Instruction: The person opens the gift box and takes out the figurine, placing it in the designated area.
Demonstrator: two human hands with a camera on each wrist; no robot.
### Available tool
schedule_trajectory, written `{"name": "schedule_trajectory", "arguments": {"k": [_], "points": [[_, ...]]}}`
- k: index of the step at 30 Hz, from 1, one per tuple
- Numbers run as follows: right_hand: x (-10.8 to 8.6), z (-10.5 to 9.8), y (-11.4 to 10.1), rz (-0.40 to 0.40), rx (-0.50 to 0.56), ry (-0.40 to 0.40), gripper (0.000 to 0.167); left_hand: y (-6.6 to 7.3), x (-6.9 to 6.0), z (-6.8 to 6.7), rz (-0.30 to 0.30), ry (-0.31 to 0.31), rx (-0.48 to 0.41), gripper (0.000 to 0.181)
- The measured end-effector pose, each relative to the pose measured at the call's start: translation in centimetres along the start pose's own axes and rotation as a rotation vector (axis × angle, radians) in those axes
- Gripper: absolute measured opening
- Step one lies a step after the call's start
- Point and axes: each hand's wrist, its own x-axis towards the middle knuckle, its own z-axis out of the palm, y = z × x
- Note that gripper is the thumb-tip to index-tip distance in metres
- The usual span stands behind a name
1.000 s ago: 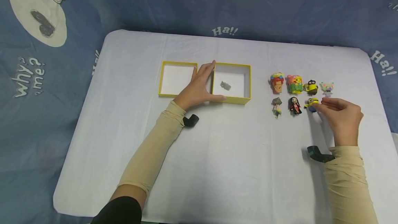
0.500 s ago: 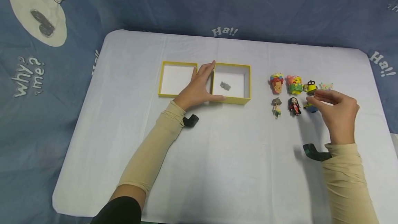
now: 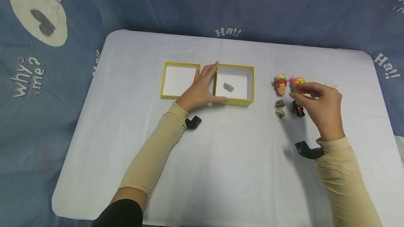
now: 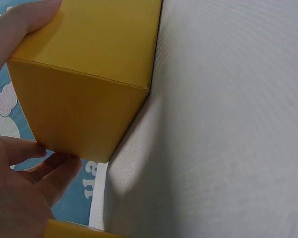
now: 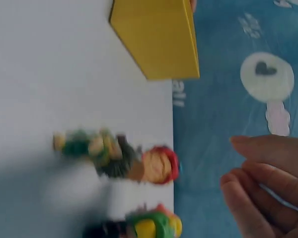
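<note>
My left hand [image 3: 198,93] holds the yellow box [image 3: 236,102], thumb on the front wall and fingers at the far left corner. The box has a white inside, where a small grey figure [image 3: 228,87] lies. In the left wrist view, the thumb and fingertips touch the yellow walls. My right hand [image 3: 323,109] hovers over the toy figures, fingers loosely bent. In the right wrist view, nothing shows between its thumb and fingertips. Nearby lie an ice-cream-cone figure [image 3: 280,85], a pink-and-yellow figure [image 3: 296,81], a brown-haired figure [image 3: 280,109] and a black-haired doll [image 3: 297,109]. The hand hides other figures.
A shallow yellow-edged lid [image 3: 180,80] lies open side up, left of the box. All of this sits on a white-covered table [image 3: 227,164]. A blue printed cloth [image 3: 176,9] borders the table's far and left sides.
My right hand has moved left across the figures, from beside the blue-clad minion toward the pink-and-yellow figure, now covering both minions. The left hand and box have stayed in place.
</note>
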Motion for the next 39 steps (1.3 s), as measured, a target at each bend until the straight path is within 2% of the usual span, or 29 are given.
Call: {"name": "schedule_trajectory", "arguments": {"k": [4,9,15,20,27,33,39], "points": [[0.1,1.4,-0.9,-0.075,0.034,-0.064,0.028,0.0,0.0,0.0,-0.009,-0.004,0.001,0.13],[0.2,2.6,-1.7,-0.156,0.087,-0.108,0.025,0.0,0.1,0.0,-0.007,-0.003,-0.005,0.13],[0.5,3.6,-3.0,-0.204,0.082,-0.176,0.024,0.0,0.1,0.0,-0.004,-0.001,-0.004,0.13],[1.3,4.6,-4.4,-0.242,0.015,-0.275,0.025,0.1,0.1,-0.1,-0.011,-0.006,0.002,0.13],[2.5,6.2,-5.9,-0.349,-0.033,-0.396,0.023,0.1,0.1,-0.1,-0.005,-0.003,-0.009,0.129],[3.5,7.5,-6.6,-0.47,-0.087,-0.449,0.023,0.0,0.1,0.0,0.01,0.005,-0.014,0.129],[4.5,8.9,-7.1,-0.561,-0.236,-0.475,0.021,-0.3,0.1,0.1,0.016,0.011,-0.016,0.129]]}}
